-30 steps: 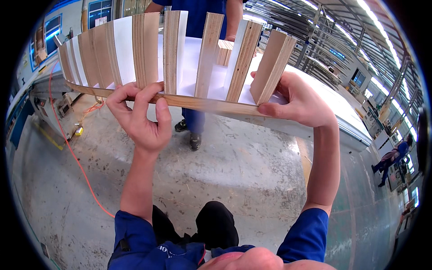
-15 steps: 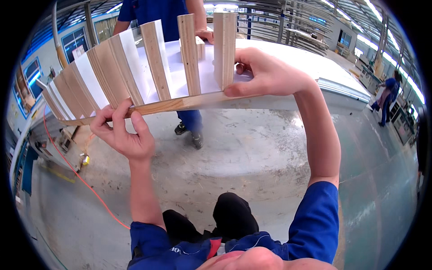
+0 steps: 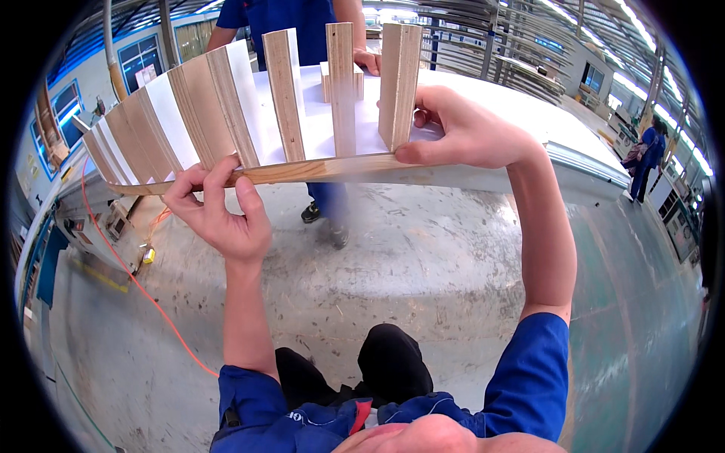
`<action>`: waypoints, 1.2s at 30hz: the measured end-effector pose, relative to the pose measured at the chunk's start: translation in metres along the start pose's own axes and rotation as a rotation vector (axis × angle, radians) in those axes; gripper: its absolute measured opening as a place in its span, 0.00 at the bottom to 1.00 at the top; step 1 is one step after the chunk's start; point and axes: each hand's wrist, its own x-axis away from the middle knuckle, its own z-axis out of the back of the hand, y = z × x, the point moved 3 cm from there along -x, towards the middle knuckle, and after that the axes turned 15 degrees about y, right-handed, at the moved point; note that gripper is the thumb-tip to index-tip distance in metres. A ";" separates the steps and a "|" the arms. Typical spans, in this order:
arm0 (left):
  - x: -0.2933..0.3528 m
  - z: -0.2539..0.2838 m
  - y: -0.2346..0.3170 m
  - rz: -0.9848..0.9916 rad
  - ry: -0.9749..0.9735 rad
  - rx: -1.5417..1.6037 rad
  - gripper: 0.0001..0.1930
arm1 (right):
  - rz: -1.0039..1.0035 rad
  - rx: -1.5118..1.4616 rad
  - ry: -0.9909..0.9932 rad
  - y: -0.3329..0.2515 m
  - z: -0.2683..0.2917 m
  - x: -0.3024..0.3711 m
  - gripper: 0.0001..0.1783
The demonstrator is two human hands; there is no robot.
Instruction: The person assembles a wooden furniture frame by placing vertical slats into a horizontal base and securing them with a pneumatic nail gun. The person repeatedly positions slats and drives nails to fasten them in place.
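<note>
A long, thin wooden strip (image 3: pixel 291 172) runs along the near edge of a white panel. Upright plywood blocks (image 3: pixel 283 94) stand in a row behind it, with tan and white slats set closer together toward the left. My left hand (image 3: pixel 220 215) pinches the strip left of centre, fingertips over its top and thumb against the near side. At the right end, my right hand (image 3: pixel 472 136) is closed around the foot of the last plywood block (image 3: pixel 400 87). Its thumb lies along the strip's front, while the other fingers are partly hidden behind the block.
The white panel (image 3: pixel 498 98) extends right as a worktop. Across it a co-worker's hand (image 3: pixel 368 62) rests by a small wooden block (image 3: pixel 326 81). An orange hose (image 3: pixel 155 302) trails over the concrete floor (image 3: pixel 317 287). Racks of long boards (image 3: pixel 453 45) stand behind; another person (image 3: pixel 648 158) is far right.
The whole view has shifted slightly, so the blocks, strip and both hands appear a little further right. Both hands keep the same hold.
</note>
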 end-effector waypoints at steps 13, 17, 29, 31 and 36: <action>0.001 0.000 0.000 0.069 0.000 0.037 0.11 | -0.073 0.000 -0.031 -0.003 0.002 0.001 0.32; -0.002 0.001 0.002 0.019 -0.019 -0.004 0.11 | -0.054 -0.033 -0.066 0.005 0.002 -0.001 0.33; -0.004 0.003 0.004 0.021 -0.048 -0.003 0.12 | -0.059 0.001 -0.055 -0.005 0.003 -0.003 0.26; -0.003 0.003 0.003 0.046 -0.035 0.033 0.12 | -0.078 0.014 -0.079 -0.009 0.003 -0.003 0.25; -0.004 0.002 0.003 0.079 0.000 0.033 0.11 | -0.036 0.057 -0.074 -0.009 0.004 -0.002 0.30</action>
